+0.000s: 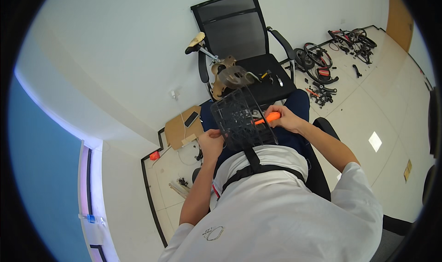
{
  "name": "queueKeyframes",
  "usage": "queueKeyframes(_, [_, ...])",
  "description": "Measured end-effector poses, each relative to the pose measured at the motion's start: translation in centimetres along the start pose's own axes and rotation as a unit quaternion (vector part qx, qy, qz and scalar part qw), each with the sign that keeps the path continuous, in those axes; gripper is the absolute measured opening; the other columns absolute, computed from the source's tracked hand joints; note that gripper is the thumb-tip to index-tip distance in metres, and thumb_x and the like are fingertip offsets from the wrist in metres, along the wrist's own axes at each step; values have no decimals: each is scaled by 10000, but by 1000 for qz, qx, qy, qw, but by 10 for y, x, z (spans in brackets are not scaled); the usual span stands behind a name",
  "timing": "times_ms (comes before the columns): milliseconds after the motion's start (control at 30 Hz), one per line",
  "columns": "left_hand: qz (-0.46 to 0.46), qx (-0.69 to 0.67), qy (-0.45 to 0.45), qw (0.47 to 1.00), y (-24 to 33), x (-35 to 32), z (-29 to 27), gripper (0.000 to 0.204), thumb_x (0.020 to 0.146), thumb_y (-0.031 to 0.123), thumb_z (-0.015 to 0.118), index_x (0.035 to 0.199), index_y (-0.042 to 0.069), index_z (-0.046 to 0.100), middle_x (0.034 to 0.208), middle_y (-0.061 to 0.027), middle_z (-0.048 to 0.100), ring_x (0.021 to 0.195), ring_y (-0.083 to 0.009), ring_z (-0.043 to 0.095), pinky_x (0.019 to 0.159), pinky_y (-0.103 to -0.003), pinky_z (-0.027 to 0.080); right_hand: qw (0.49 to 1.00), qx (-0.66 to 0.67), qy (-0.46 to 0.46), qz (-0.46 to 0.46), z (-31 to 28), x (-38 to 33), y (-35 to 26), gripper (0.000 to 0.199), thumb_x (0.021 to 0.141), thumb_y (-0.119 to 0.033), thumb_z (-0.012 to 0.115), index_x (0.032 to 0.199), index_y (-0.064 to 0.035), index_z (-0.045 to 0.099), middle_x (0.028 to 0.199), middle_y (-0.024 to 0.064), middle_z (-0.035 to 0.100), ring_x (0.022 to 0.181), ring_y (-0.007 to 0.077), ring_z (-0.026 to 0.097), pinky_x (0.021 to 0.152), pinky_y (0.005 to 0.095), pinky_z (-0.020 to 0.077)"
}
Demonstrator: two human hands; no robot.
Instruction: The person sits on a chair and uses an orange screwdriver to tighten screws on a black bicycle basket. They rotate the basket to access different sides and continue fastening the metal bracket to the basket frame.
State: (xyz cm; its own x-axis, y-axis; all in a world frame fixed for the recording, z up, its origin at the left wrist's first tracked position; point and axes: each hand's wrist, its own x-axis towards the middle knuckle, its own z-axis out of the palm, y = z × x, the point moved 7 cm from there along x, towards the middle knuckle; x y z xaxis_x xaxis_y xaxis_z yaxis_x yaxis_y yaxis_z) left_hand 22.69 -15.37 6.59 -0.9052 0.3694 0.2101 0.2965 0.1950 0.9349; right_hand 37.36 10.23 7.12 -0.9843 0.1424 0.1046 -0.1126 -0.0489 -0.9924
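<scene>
Black mesh basket (pixel 239 119) sits on the seated person's lap, tilted up toward the office chair (pixel 244 45) at twelve o'clock. Left hand (pixel 211 142) clamps the basket's rim at eight o'clock, grip clenched on the frame. Right hand (pixel 284 119) at three o'clock is wrapped round an orange-handled tool (pixel 267 119), its tip driven into the basket's side. Looks like a fastening is being worked at that wall; the next turn calls for a steady basket and the tip kept seated. On the chair seat lie small tools (pixel 271 76), a tan bike saddle (pixel 195 43) beside them. Bicycle wheels (pixel 317 59) and parts are scattered on the floor at two o'clock
</scene>
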Motion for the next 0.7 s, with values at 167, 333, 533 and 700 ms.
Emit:
queueKeyframes(167, [-16, 3, -4, 1000, 7, -4, -2, 154, 731, 20, 780, 831, -67, 700, 716, -105, 710, 611, -116, 644, 568, -245, 487, 967, 196, 48, 157, 9, -5, 7, 136, 940, -126, 574, 1053, -53, 591, 918, 54, 618, 701, 117, 634, 606, 216, 534])
queueKeyframes(333, [-20, -3, -17, 1000, 16, -7, 0, 150, 734, 12, 776, 840, -65, 703, 734, -107, 716, 628, -111, 652, 574, -237, 489, 963, 112, 32, 242, 8, -8, 21, 169, 977, -187, 532, 1051, -46, 587, 866, 53, 628, 629, 108, 623, 560, 216, 533])
queueKeyframes(533, [-32, 8, -22, 999, 21, -6, 1, 137, 736, -5, 766, 837, -69, 700, 754, -119, 721, 660, -112, 666, 603, -234, 504, 992, 42, -6, 118, -1, -2, 18, 138, 906, -114, 642, 1014, -41, 597, 880, 53, 636, 735, 116, 636, 659, 227, 538])
queueKeyframes(700, [-16, -6, -29, 999, 13, -4, 4, 128, 742, -11, 758, 842, -66, 698, 755, -114, 721, 670, -110, 668, 609, -234, 508, 993, 85, 17, 81, -1, -1, 12, 200, 813, 3, 680, 990, -43, 600, 900, 54, 623, 813, 139, 632, 745, 248, 539])
